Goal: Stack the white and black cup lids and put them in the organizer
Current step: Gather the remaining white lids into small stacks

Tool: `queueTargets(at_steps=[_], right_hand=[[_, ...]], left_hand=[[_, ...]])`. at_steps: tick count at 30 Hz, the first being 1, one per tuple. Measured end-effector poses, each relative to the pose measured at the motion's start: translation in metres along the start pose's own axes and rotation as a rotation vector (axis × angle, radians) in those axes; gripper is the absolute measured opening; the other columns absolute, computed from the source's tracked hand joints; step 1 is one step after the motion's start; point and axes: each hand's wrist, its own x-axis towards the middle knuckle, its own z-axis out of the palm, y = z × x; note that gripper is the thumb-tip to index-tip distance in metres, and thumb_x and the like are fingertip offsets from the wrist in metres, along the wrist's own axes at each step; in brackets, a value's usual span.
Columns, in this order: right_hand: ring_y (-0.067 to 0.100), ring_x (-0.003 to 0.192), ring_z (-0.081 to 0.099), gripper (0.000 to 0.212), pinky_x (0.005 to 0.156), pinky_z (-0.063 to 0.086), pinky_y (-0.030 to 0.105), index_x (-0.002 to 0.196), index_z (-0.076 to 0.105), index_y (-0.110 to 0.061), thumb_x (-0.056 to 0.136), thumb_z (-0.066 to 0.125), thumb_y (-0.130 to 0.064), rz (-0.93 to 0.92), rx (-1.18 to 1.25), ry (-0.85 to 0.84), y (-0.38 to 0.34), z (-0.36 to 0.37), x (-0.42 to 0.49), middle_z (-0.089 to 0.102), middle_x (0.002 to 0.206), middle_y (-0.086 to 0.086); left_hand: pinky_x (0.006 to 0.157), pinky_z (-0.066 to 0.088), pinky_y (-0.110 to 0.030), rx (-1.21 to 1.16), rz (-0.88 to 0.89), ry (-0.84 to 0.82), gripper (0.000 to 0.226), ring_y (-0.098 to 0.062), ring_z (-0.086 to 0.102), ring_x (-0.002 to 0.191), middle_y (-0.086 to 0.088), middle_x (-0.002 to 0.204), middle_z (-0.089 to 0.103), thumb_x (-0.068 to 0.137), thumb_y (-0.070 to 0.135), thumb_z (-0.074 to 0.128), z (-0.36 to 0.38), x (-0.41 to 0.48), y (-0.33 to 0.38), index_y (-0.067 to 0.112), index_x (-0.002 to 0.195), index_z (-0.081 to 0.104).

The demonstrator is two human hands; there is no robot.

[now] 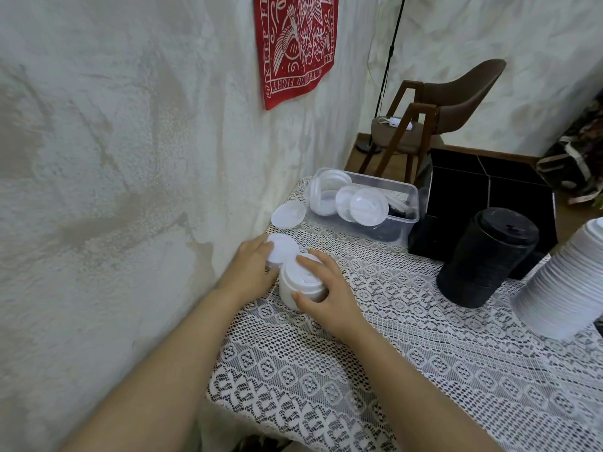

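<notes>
**Risk: crooked seat, lids lost off the left edge**

Head view. My right grip (329, 290) is curled round the short white stack (288, 290), which stands near-left on the tabletop (408, 353). My left grip (253, 267) pinches a single white lid (284, 251) by its left rim, tilted over the stack's far side.

- If it seats crooked, the stack likely skews on the lift.
- The stack sits at the tabletop's left edge, just beside the wall (130, 190), so a push left could drop lids.
- A spare white lid (287, 214) lies beside the organizer (381, 181), easy to clip.
- The organizer is already crowded with loose lids.
- Right of my hands is open room as far as the black stack (486, 259).
</notes>
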Motion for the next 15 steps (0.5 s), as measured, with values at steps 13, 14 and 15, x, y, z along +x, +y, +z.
queueTargets(at_steps=[13,14,15], right_hand=[[0.004,0.131,0.035,0.059,0.108,0.030,0.022,0.126,0.052,-0.030,0.071,0.069,-0.039,-0.030,-0.057,0.043,-0.0006,-0.0003,-0.0022,0.035,0.145,-0.012],[0.004,0.131,0.035,0.059,0.108,0.029,0.022,0.126,0.051,-0.030,0.071,0.069,-0.040,-0.033,-0.055,0.043,-0.0007,-0.0001,-0.0023,0.035,0.145,-0.012],[0.004,0.132,0.035,0.058,0.109,0.030,0.023,0.125,0.051,-0.031,0.070,0.068,-0.042,-0.037,-0.052,0.045,-0.0008,0.0001,-0.0024,0.035,0.144,-0.012]], left_hand=[[0.100,0.034,-0.024,-0.257,-0.093,0.064,0.064,-0.022,0.048,0.121,-0.009,0.132,0.049,0.078,0.021,0.078,0.0024,0.0024,0.0013,0.008,0.133,0.047],[0.102,0.032,-0.024,-0.246,-0.084,0.060,0.067,-0.022,0.046,0.122,-0.010,0.132,0.047,0.078,0.021,0.078,0.0029,0.0026,0.0015,0.007,0.135,0.046],[0.104,0.030,-0.023,-0.237,-0.086,0.048,0.067,-0.022,0.044,0.123,-0.011,0.132,0.044,0.079,0.021,0.077,0.0035,0.0026,0.0022,0.006,0.137,0.045]])
